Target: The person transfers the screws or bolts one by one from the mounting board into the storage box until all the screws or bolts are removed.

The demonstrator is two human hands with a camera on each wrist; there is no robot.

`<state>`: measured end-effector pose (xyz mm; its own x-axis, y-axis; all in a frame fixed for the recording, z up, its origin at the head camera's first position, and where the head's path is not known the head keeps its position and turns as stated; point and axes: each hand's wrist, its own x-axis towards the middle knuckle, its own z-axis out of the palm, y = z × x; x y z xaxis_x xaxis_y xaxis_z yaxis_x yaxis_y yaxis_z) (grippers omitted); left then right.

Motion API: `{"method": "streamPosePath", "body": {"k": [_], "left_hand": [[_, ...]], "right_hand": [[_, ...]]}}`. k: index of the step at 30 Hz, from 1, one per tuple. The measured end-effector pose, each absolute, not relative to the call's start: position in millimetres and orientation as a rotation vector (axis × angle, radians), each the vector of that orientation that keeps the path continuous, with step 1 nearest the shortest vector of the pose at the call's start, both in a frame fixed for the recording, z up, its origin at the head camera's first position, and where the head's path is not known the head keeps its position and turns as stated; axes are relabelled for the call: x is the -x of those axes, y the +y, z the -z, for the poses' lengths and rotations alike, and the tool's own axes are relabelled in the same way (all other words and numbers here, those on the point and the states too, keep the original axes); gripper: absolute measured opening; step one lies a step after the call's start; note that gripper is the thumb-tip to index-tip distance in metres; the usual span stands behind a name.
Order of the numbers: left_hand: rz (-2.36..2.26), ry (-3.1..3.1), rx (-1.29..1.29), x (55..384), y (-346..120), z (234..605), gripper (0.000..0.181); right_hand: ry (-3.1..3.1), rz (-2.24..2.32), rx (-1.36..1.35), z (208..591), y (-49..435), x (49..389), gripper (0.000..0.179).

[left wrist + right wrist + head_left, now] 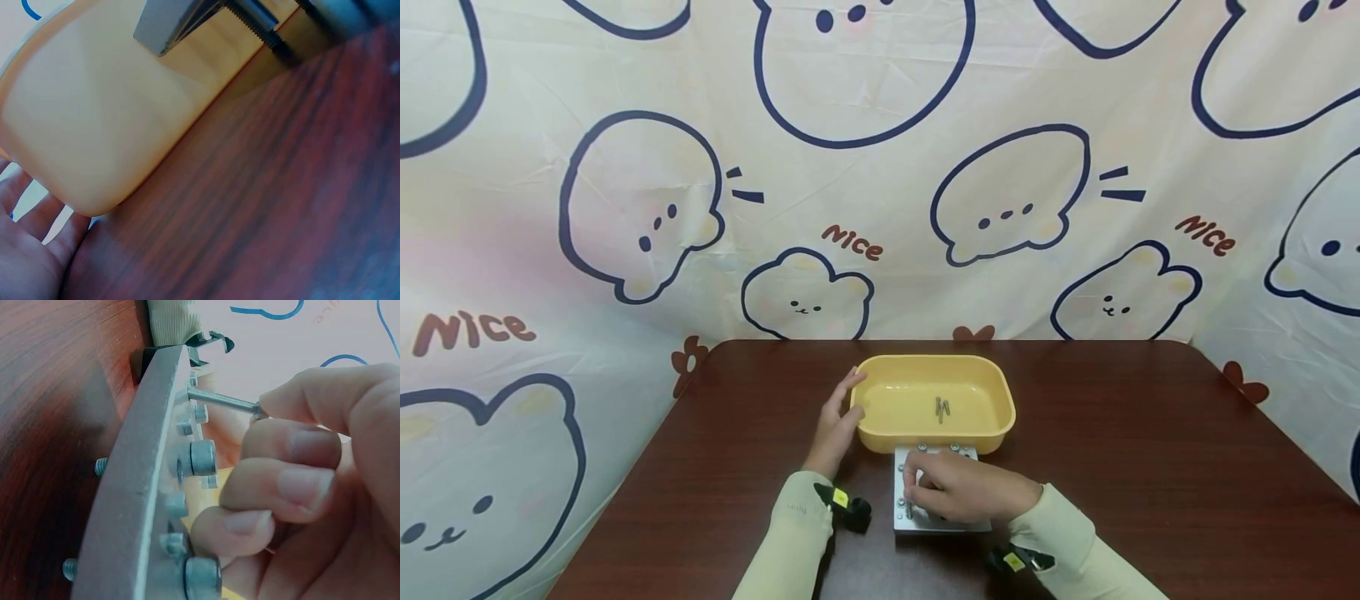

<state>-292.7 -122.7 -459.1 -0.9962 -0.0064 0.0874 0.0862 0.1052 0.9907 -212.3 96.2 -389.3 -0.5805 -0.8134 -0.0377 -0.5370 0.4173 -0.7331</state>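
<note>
A silver metal plate (904,523) set with several bolts lies in front of a yellow plastic tub (880,435). My right hand (970,486) is over the plate. In the right wrist view, its thumb and index finger pinch the head end of a thin screw (222,400), whose other end meets the face of the plate (134,475). My left hand (835,429) rests against the left side of the tub, its fingers fairly straight along the rim. In the left wrist view those fingers (40,219) lie by the tub's rounded corner.
A few loose screws (942,408) lie inside the tub. Larger socket-head bolts (203,457) stand up from the plate, and threaded ends (100,466) stick out beneath it. The dark wooden table (1135,442) reaches back to a patterned cloth (910,192).
</note>
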Motion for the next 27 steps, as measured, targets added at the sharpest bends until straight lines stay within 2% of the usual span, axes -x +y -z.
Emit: {"method": "streamPosePath", "body": {"k": [27], "left_hand": [[2.036,-2.280,0.083,293,-122,458,0.053]], "right_hand": [[2.550,1.132,1.157,371,114,220,0.003]]}}
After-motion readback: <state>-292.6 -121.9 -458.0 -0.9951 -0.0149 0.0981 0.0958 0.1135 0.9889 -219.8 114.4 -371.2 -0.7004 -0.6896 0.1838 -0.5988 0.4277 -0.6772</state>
